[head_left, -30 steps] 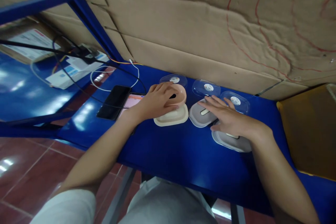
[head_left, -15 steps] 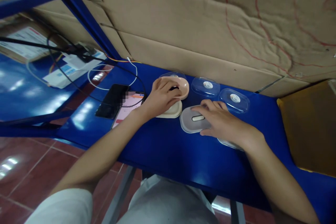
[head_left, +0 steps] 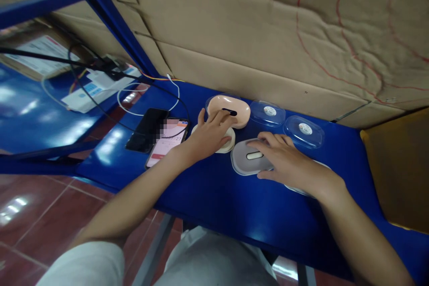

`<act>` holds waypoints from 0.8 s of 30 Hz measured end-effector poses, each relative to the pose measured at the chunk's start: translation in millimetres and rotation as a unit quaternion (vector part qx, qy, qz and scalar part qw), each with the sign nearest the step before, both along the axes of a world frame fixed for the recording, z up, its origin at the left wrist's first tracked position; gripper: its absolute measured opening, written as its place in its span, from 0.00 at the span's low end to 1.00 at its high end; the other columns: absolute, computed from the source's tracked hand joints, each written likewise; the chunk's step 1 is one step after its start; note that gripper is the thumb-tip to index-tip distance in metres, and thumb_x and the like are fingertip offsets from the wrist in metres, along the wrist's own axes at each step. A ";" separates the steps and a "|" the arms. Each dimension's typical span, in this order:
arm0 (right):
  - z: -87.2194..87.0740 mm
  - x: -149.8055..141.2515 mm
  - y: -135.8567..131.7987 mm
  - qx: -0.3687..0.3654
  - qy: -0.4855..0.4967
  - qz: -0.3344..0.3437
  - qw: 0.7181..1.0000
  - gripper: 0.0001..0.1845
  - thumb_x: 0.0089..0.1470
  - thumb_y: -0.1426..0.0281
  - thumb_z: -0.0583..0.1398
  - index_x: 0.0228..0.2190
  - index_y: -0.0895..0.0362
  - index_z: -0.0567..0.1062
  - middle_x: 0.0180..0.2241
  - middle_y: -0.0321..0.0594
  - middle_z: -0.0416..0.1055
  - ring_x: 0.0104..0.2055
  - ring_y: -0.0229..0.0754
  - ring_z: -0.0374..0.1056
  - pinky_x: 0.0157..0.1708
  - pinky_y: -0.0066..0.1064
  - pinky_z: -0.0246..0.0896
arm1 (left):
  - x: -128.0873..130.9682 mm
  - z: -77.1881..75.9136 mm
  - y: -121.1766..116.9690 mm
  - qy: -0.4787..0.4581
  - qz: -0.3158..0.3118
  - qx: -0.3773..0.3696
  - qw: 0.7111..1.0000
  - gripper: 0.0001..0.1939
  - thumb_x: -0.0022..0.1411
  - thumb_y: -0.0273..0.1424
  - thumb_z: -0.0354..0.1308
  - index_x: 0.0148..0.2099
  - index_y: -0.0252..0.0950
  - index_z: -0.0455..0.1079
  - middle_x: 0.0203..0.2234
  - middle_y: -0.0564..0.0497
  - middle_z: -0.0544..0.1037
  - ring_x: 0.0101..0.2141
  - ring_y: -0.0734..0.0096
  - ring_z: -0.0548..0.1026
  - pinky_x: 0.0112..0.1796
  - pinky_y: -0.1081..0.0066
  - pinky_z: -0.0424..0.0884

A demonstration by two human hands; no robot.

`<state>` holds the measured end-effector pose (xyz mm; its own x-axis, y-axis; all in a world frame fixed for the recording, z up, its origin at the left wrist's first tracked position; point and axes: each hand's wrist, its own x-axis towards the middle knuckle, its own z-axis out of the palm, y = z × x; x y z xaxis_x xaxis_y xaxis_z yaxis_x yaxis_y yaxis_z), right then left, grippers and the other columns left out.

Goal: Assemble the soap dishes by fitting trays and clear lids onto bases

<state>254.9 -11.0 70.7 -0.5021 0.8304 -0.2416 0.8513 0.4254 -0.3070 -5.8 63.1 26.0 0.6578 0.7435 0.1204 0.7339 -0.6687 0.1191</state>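
Peach oval dish [head_left: 241,109] is sitting near the back edge of the bench [head_left: 214,196], partly overlapping a clear cover [head_left: 210,99] behind it, and is showing a dark oval [head_left: 230,112] at its middle; whether that is an insert or an opening is staying unclear. Its smooth, rounded wall is catching light at the right end. The left hand [head_left: 209,136] is reaching over its near side, fingers spread and slightly bent, fingertips touching the dish without closing around it. Under that hand, a cream dish [head_left: 230,144] is lying just in front of the peach one, its middle being hidden by the hand. To the right, nearer the front edge, a grey oval piece [head_left: 243,158] with a pale rim is carrying a cream bar [head_left: 254,155] in a dark-edged slot. The right hand [head_left: 284,156] is curving half open over its right end, holding it loosely between thumb and fingers. Beneath that hand and wrist, a pale-rimmed piece [head_left: 298,191] is mostly being covered. Along the back edge, a middle cover [head_left: 264,119] and a right cover [head_left: 301,138], both clear, are bearing round white labels. Toward the left edge, a dark phone [head_left: 145,132] is lying beside a lit phone [head_left: 169,140].
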 end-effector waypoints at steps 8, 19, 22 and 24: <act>-5.3 7.7 -1.0 -0.007 0.002 0.010 1.000 0.42 0.54 0.72 0.73 0.67 0.45 0.70 0.69 0.47 0.64 0.68 0.63 0.65 0.65 0.58 0.62 | -8.5 10.0 -6.9 0.019 0.013 -0.098 0.995 0.35 0.72 0.32 0.67 0.74 0.39 0.56 0.74 0.32 0.59 0.74 0.37 0.59 0.60 0.38 0.75; -18.0 27.5 4.5 0.003 0.019 0.009 1.000 0.38 0.59 0.64 0.70 0.67 0.40 0.68 0.69 0.43 0.64 0.67 0.62 0.66 0.67 0.61 0.61 | -17.8 18.5 -16.7 0.031 -0.054 -0.166 0.984 0.42 0.66 0.37 0.74 0.74 0.43 0.56 0.74 0.35 0.58 0.76 0.34 0.52 0.59 0.37 0.76; -19.0 26.9 6.8 0.009 0.016 0.003 1.000 0.37 0.59 0.63 0.71 0.67 0.41 0.69 0.69 0.44 0.64 0.67 0.61 0.66 0.67 0.61 0.60 | -17.0 21.5 -17.2 0.024 -0.059 -0.169 0.984 0.34 0.72 0.34 0.67 0.74 0.43 0.56 0.73 0.36 0.61 0.76 0.37 0.55 0.59 0.40 0.77; -19.2 26.3 8.2 0.009 0.018 0.003 1.000 0.37 0.59 0.63 0.71 0.67 0.42 0.69 0.69 0.44 0.64 0.67 0.61 0.66 0.66 0.60 0.61 | -15.3 21.7 -17.2 0.018 -0.062 -0.161 0.985 0.30 0.76 0.32 0.61 0.74 0.43 0.57 0.73 0.37 0.62 0.75 0.39 0.58 0.59 0.41 0.77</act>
